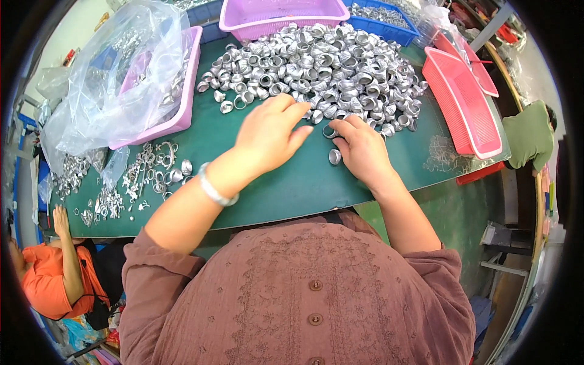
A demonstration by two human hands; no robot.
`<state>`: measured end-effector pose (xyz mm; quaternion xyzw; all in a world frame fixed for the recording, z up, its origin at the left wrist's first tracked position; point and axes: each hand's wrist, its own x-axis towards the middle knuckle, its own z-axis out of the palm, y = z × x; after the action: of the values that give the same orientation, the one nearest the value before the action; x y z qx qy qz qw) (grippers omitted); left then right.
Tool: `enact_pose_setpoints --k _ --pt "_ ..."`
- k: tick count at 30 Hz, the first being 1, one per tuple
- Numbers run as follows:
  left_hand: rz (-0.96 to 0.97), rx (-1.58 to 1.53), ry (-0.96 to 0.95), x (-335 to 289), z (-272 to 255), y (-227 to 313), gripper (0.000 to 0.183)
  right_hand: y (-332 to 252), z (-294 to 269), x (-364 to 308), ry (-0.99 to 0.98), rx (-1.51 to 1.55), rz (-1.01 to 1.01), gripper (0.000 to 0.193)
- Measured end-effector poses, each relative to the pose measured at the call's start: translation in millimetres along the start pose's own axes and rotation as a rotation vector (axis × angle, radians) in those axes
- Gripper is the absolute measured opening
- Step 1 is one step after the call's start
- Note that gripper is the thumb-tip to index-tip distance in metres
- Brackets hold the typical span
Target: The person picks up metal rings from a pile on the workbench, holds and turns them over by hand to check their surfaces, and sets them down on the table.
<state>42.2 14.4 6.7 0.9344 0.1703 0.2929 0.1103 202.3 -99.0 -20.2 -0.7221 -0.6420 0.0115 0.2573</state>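
A large heap of silver-grey metal rings point(328, 61) lies on the green table point(274, 188) in front of me. My left hand point(272, 131) reaches to the heap's near edge, palm down, fingers stretched out and thumb apart. Its fingertips are partly hidden against the rings. Right of it, my right hand point(363, 149) has thumb and fingers closed at a single ring point(329, 131) beside the heap. Just below those fingers, another loose ring point(334, 157) rests on the table.
Behind the heap stand a purple basket point(283, 30) and a blue bin point(389, 33). A pink basket point(465, 109) is at right. On the left, clear plastic covers another purple basket point(190, 91), near scattered small metal pieces point(146, 167). A person in orange point(58, 280) sits at left; another in green point(530, 134) is at right.
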Motion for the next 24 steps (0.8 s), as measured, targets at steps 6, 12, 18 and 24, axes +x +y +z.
enact_pose_setpoints --k 6,12,18,24 --pt "-0.209 0.091 -0.196 24.0 39.6 3.3 0.022 6.7 4.9 -1.9 0.128 0.064 -0.128 0.02" --pt "-0.237 -0.226 -0.024 14.9 42.9 -4.9 0.01 10.9 2.7 -2.6 0.082 0.146 -0.106 0.022" --pt "-0.653 -1.134 -0.118 -7.5 25.6 7.4 0.013 2.2 -6.3 -7.9 0.02 0.905 0.109 0.023" --pt "-0.705 -1.378 -0.071 -21.4 14.6 22.8 0.016 -13.7 -9.5 -14.8 -0.017 1.105 0.038 0.026"
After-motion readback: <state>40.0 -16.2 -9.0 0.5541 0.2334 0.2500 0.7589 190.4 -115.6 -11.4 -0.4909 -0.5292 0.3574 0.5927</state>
